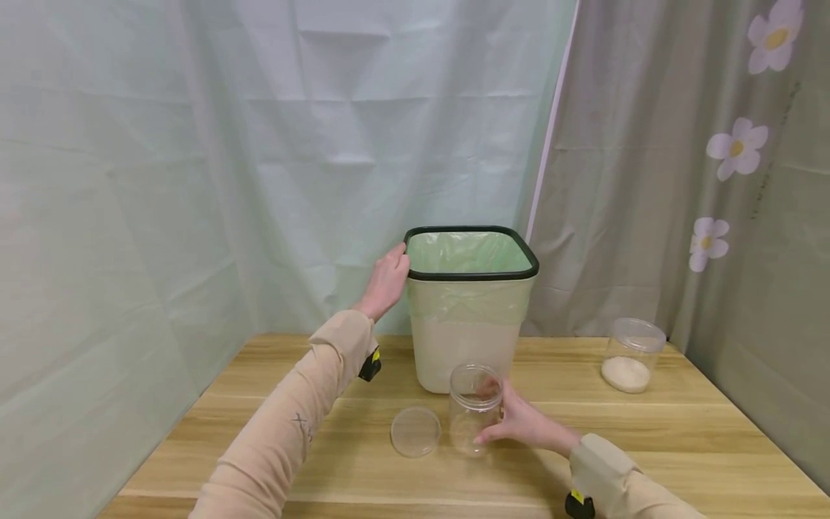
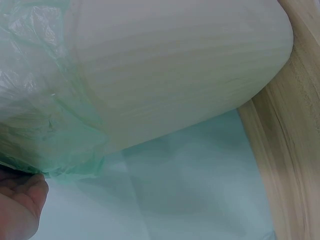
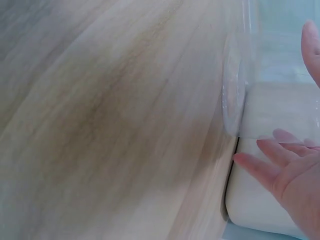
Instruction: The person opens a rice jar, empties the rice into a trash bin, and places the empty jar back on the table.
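A pale trash bin [image 1: 462, 339] with a dark rim and a light green liner bag [image 1: 463, 249] stands upright on the table. My left hand [image 1: 387, 277] grips the bin's rim at its left side; the left wrist view has the curled fingers at the edge of the liner. In front of the bin is a clear, lidless plastic jar [image 1: 462, 429]. My right hand [image 1: 524, 424] holds this jar from the right, thumb in front and fingers around the back. Beside the jar, to its left, a clear round lid [image 1: 415, 432] lies flat on the wood.
Toward the back right of the wooden table [image 1: 583, 432] stands a second clear jar [image 1: 634, 353], capped, with white grains in its bottom. Pale curtains [image 1: 363, 144] hang behind and on both sides, close to the table's edges.
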The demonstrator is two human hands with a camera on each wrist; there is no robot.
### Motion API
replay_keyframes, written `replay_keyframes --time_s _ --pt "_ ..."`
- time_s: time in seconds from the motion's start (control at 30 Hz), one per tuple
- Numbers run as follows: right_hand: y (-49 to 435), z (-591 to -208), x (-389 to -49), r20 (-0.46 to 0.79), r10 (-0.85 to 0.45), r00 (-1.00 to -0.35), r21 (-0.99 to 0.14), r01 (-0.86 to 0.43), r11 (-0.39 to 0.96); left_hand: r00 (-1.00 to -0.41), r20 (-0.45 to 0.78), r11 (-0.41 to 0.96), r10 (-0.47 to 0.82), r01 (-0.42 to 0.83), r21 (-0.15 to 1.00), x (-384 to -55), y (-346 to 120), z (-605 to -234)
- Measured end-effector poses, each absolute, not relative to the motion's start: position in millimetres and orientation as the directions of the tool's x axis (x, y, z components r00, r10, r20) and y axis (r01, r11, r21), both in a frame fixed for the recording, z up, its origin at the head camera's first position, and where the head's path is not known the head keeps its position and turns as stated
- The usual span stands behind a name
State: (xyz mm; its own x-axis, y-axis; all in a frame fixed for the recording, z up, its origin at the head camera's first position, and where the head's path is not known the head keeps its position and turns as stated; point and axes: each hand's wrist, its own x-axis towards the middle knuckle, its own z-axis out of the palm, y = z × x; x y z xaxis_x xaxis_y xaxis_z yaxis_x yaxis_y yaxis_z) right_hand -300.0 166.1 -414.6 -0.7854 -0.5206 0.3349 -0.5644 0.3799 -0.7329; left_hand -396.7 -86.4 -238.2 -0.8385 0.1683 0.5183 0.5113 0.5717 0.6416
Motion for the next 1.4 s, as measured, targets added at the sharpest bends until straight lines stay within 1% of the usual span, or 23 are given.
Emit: replay_keyframes --time_s 0.17,0.27,0.33,0.47,0.53,0.67,0.73,0.87,1.03,1.13,1.23,1.4 --pt "169 -414 -300 0.344 -0.563 -0.751 -0.699 -0.605 0.38 -0.838 0.52 0.575 0.166 0.51 0.64 -395 -85 -238" --pt "171 -413 -300 0.321 -0.606 -0.727 -0.701 -0.613 0.364 -0.837 0.521 0.571 0.165 0.512 0.642 -394 -85 -238" --pt "174 -410 -299 0.277 -0.619 -0.735 -0.722 -0.584 0.371 -0.835 0.523 0.576 0.169 0.515 0.635 -395 -84 -238" --pt "183 -406 -296 0.201 -0.601 -0.774 -0.699 -0.543 0.466 -0.83 0.528 0.578 0.177 0.522 0.627 -395 -84 -239" --pt "187 -403 -296 0.19 -0.594 -0.782 -0.675 -0.543 0.499 -0.831 0.528 0.574 0.176 0.522 0.63 -395 -84 -239" --pt "197 -398 -298 0.202 -0.601 -0.773 -0.619 -0.577 0.534 -0.832 0.529 0.565 0.17 0.522 0.639 -395 -84 -240" --pt "203 -396 -299 0.206 -0.592 -0.779 -0.586 -0.583 0.563 -0.83 0.532 0.562 0.166 0.523 0.641 -395 -85 -240" --pt "213 -395 -301 0.214 -0.53 -0.821 -0.553 -0.549 0.627 -0.831 0.533 0.562 0.158 0.52 0.644 -395 -87 -239" --pt "227 -395 -306 0.288 -0.388 -0.876 -0.535 -0.483 0.693 -0.837 0.523 0.574 0.162 0.511 0.64 -394 -89 -239" --pt "239 -396 -312 0.334 -0.307 -0.891 -0.573 -0.451 0.684 -0.834 0.526 0.572 0.169 0.517 0.637 -394 -88 -238" --pt "251 -398 -317 0.354 -0.259 -0.899 -0.608 -0.432 0.667 -0.831 0.529 0.568 0.174 0.523 0.635 -393 -88 -238" --pt "271 -400 -322 0.383 -0.198 -0.902 -0.596 -0.405 0.693 -0.834 0.523 0.571 0.175 0.519 0.636 -392 -87 -237"
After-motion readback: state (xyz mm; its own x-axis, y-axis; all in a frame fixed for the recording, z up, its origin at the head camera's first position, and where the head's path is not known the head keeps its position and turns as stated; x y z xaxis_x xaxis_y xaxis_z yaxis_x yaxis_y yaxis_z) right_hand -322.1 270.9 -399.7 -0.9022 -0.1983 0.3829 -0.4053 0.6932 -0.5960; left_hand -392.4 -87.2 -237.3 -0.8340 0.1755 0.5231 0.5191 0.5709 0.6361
